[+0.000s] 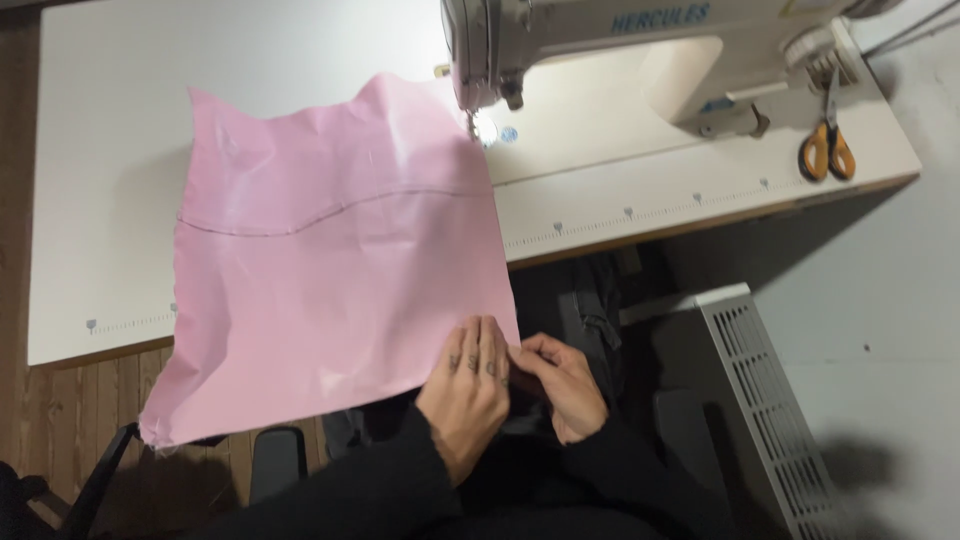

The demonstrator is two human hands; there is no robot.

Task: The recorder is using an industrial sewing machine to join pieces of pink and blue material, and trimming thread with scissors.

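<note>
Pink cloth [330, 260], a thin sheet with a curved stitched seam running across its upper half, lies spread over the white worktop [100, 150] and hangs off the near edge toward the person's lap. Its far right corner sits under the head of the grey sewing machine [560, 40], close to the needle, so the sheet stretches from the machine at the far side down to the hands at the near side.

Both hands meet at the near right corner of the cloth. The left hand [468, 385] lies back-up with its fingers [480, 345] pressed onto the hem there. The right hand [562, 385] is just beside it, touching it, with fingers curled and pinching the same edge from the right. The cloth extends away from the fingers to the far left, its seam running roughly left to right.

Orange-handled scissors [827, 145] rest well apart at the far right of the worktop. A white slatted grille [770, 400] stands on the floor at the near right.
</note>
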